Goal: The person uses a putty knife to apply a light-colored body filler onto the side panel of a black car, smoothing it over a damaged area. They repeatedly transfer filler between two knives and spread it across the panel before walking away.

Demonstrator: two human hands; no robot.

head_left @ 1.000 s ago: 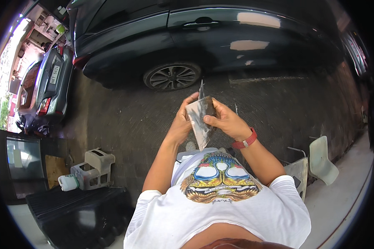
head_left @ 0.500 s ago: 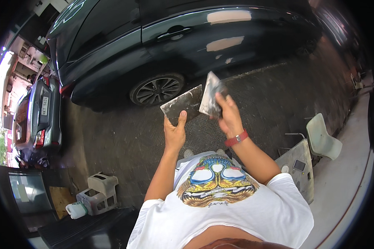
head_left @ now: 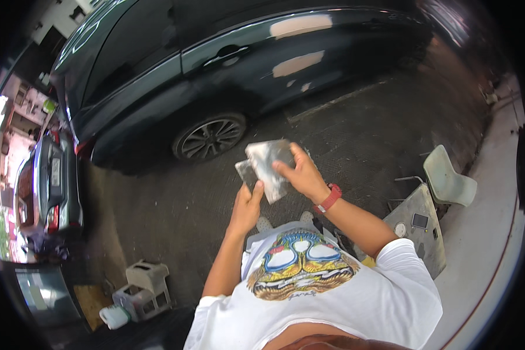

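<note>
My left hand (head_left: 246, 211) grips a dark flat putty plate (head_left: 245, 172) by its lower edge, thumb on top. My right hand (head_left: 305, 176), with a red watch on the wrist, is closed on a flat putty spreader (head_left: 268, 158) smeared whitish grey. The spreader lies across the plate and covers most of it; whether the two faces touch is hard to tell. Beyond my hands stands a dark green car (head_left: 216, 70). Its side bears pale filler patches (head_left: 298, 63), with smaller spots below them.
To my right are a small worn table (head_left: 433, 245) with a phone-like device (head_left: 419, 220) on it, and a pale plastic chair (head_left: 449, 178) by the wall. A grey plastic step stool (head_left: 149, 277) and a white jug (head_left: 115, 317) are at lower left. Another car (head_left: 49, 181) is far left.
My right hand has brought the spreader left and down over the plate, turning it flatter. The plate has come lower and closer to me. My view has shifted slightly.
</note>
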